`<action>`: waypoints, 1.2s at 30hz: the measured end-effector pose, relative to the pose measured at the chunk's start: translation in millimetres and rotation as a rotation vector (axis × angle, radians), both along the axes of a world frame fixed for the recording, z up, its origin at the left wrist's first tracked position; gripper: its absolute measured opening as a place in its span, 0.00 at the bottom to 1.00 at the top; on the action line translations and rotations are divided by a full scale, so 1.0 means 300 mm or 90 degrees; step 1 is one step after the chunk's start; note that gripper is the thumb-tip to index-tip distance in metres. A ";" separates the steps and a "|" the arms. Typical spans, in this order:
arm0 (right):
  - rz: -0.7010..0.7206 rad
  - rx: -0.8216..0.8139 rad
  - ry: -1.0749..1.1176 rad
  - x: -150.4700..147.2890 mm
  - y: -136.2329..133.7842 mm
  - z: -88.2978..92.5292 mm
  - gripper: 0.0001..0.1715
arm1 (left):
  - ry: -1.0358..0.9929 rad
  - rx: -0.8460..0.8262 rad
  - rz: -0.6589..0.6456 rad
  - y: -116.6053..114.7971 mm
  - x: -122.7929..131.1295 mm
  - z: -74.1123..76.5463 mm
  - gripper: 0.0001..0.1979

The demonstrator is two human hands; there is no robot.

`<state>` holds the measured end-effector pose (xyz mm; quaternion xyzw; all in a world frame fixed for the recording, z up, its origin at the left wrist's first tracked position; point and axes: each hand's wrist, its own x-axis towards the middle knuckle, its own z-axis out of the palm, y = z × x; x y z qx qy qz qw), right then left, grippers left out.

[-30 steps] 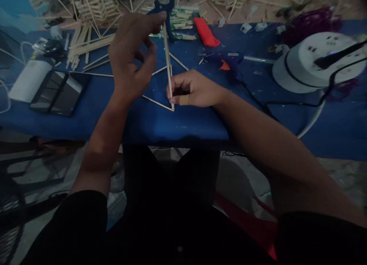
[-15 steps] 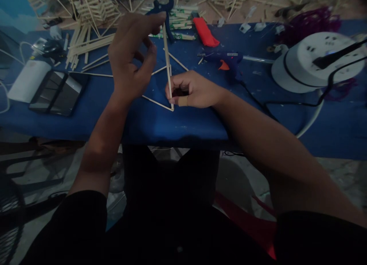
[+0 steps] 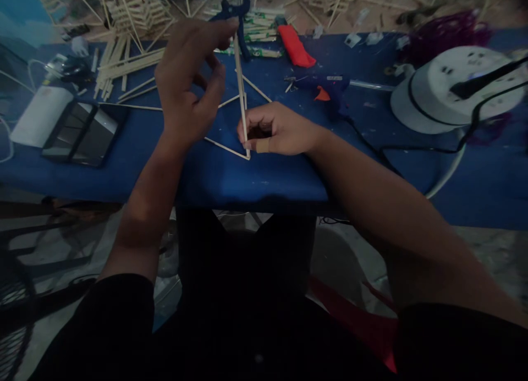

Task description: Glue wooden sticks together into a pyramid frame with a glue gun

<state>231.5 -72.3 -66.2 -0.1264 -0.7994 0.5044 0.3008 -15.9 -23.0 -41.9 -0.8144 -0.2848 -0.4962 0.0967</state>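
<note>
A thin wooden stick stands up steeply from a corner of a frame of thin sticks on the blue tabletop. My right hand, a tan bandage around its thumb, pinches the stick close to its lower end. At the top of the stick, my left hand touches the tip with an outstretched finger. Its thumb stays apart from the stick and the other fingers curl loosely. Part of the frame is hidden behind my left hand and wrist.
A blue glue gun with its cord lies right of my hands, near a round white power strip. Loose sticks, a red-orange pouch and a dark blue clamp-like tool lie behind. A dark glossy box sits left.
</note>
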 end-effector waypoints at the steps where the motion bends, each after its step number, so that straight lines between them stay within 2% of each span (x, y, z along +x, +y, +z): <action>1: 0.000 0.003 0.002 0.000 0.000 -0.001 0.15 | 0.008 0.033 -0.010 0.000 -0.001 -0.001 0.28; 4: 0.005 0.017 0.005 0.000 0.002 -0.003 0.15 | 0.035 0.075 -0.068 -0.001 -0.003 -0.002 0.21; 8: 0.002 0.015 0.003 0.000 0.004 -0.004 0.16 | 0.034 0.003 -0.088 0.002 -0.005 0.005 0.21; 12: -0.008 0.007 -0.003 0.001 0.003 -0.004 0.17 | 0.065 0.088 -0.106 0.005 -0.011 0.012 0.19; 18: -0.043 0.000 -0.016 0.007 -0.006 -0.002 0.18 | 0.022 -0.089 -0.049 0.005 -0.017 -0.017 0.27; 23: -0.072 0.001 -0.009 0.009 -0.013 0.000 0.18 | 0.085 0.063 -0.077 0.025 -0.015 -0.024 0.23; 27: -0.073 0.000 -0.004 0.007 -0.012 -0.001 0.16 | 0.084 0.111 -0.064 0.034 -0.010 -0.022 0.22; 31: -0.071 -0.007 0.000 0.004 -0.011 0.000 0.16 | 0.042 0.061 -0.050 0.022 -0.003 -0.030 0.22; 36: -0.062 -0.015 -0.006 0.005 -0.016 0.009 0.16 | 0.023 0.015 -0.099 -0.023 -0.003 -0.016 0.21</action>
